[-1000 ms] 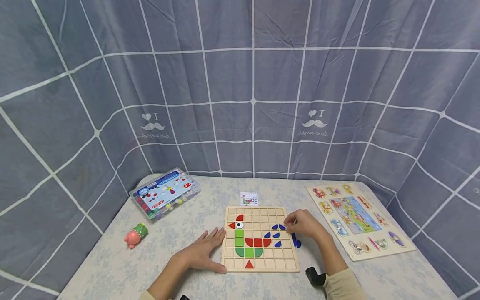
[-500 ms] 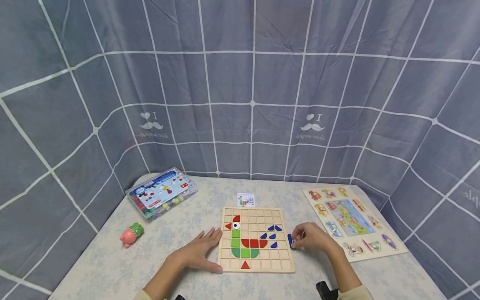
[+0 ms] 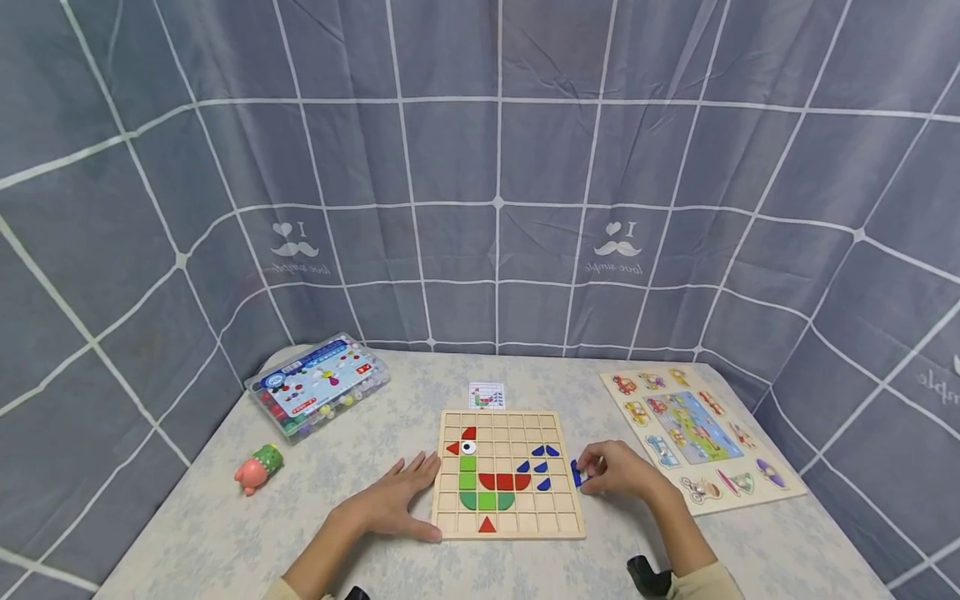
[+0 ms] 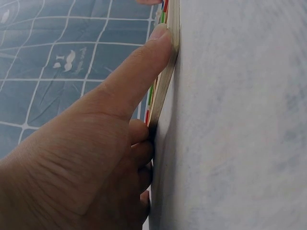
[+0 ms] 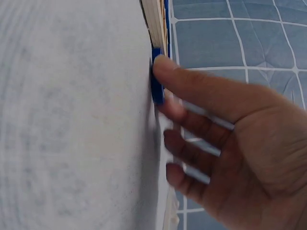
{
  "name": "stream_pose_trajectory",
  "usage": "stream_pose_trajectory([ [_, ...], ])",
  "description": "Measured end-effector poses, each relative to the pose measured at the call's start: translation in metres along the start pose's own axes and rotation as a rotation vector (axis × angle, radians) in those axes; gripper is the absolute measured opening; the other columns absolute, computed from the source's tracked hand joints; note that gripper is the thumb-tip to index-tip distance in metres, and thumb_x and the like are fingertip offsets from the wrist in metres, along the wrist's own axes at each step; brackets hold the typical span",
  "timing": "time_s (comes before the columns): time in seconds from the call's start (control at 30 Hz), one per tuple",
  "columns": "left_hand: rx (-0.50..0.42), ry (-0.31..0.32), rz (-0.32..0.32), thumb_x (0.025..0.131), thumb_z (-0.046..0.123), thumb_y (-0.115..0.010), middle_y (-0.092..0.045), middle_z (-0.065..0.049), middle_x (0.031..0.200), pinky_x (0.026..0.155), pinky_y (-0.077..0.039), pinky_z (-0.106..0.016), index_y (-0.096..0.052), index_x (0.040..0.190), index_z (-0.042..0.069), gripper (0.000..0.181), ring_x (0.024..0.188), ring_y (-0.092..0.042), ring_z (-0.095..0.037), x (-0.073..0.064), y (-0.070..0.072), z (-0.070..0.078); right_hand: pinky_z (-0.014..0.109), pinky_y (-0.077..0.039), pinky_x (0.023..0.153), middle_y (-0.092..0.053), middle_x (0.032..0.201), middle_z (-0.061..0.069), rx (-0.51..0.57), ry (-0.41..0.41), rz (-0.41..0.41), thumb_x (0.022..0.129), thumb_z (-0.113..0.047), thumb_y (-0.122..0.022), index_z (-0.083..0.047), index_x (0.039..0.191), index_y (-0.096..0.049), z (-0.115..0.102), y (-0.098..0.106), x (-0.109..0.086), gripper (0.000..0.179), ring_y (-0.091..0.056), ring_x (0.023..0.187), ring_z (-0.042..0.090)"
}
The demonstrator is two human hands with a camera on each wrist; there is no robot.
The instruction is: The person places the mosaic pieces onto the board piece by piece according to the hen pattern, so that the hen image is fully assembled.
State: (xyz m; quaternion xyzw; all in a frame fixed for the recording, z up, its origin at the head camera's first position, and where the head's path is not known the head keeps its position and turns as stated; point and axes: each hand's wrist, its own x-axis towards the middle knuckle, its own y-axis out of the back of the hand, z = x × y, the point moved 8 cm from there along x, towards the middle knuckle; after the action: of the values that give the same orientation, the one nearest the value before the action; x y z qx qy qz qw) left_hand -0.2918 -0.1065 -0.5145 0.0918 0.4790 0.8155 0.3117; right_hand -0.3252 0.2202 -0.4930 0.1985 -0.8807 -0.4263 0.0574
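A wooden grid board (image 3: 551, 523) lies on the table, bearing flat pieces in a bird-like pattern: green squares (image 3: 487, 501), red pieces (image 3: 506, 482), a white eye piece (image 3: 468, 447) and several blue pieces (image 3: 543, 484). Along its left edge rests my left hand (image 3: 390, 500), fingers spread, thumb (image 4: 160, 43) touching the side. Just off the right edge, my right hand (image 3: 621, 472) pinches a blue piece (image 5: 156, 86) between thumb and index finger, low at the tabletop. Fingers partly hide the blue pieces there in the head view.
A small pattern card (image 3: 487, 396) lies behind the board. At the back left is a clear box of coloured beads (image 3: 318, 387), with a pink and green toy (image 3: 258, 469) in front of it. A wooden picture puzzle (image 3: 701, 437) lies to the right. Grid-patterned curtain surrounds the table.
My right hand has left the blue piece at the grid's upper right and come down to the blue pieces beside the board. The left hand stays at the board's edge.
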Motion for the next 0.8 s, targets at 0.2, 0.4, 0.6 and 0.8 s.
stream_pose_trajectory([
  [0.2, -0.002, -0.002, -0.004, 0.074, 0.062, -0.074, -0.02, -0.013, 0.163, 0.122, -0.009, -0.057, -0.023, 0.154, 0.003, 0.112, 0.152, -0.014, -0.033, 0.001, 0.0, 0.001, 0.021, -0.041, 0.052, -0.056, 0.068, -0.003, -0.006, -0.035, 0.028, 0.07, -0.017, -0.086, -0.01, 0.082, -0.066, 0.008, 0.005, -0.004, 0.024, -0.049, 0.061, 0.009],
  [0.4, -0.014, -0.001, -0.007, 0.074, 0.06, -0.075, -0.02, -0.015, 0.162, 0.122, -0.009, -0.057, -0.022, 0.154, 0.002, 0.112, 0.152, -0.014, -0.034, 0.0, 0.0, 0.002, 0.022, -0.044, 0.054, -0.063, 0.075, -0.003, 0.034, -0.031, -0.017, 0.068, -0.005, -0.083, -0.011, 0.085, -0.072, 0.01, 0.001, -0.006, 0.021, -0.052, 0.065, 0.01],
  [0.6, -0.009, -0.021, 0.004, 0.073, 0.059, -0.076, -0.02, -0.015, 0.162, 0.122, -0.01, -0.058, -0.022, 0.154, 0.001, 0.112, 0.151, -0.016, -0.035, -0.002, 0.0, 0.002, 0.02, -0.046, 0.053, -0.064, 0.07, -0.002, 0.04, -0.02, -0.006, 0.07, -0.003, -0.081, -0.006, 0.083, -0.074, 0.009, 0.004, -0.007, 0.015, -0.054, 0.062, 0.008],
  [0.8, -0.006, -0.022, 0.01, 0.073, 0.059, -0.076, -0.02, -0.015, 0.162, 0.121, -0.011, -0.058, -0.022, 0.154, 0.002, 0.113, 0.151, -0.016, -0.035, -0.002, 0.001, 0.001, 0.02, -0.047, 0.055, -0.064, 0.072, -0.002, 0.051, -0.026, -0.009, 0.07, -0.004, -0.082, -0.004, 0.087, -0.074, 0.013, 0.007, -0.006, 0.019, -0.055, 0.065, 0.008],
])
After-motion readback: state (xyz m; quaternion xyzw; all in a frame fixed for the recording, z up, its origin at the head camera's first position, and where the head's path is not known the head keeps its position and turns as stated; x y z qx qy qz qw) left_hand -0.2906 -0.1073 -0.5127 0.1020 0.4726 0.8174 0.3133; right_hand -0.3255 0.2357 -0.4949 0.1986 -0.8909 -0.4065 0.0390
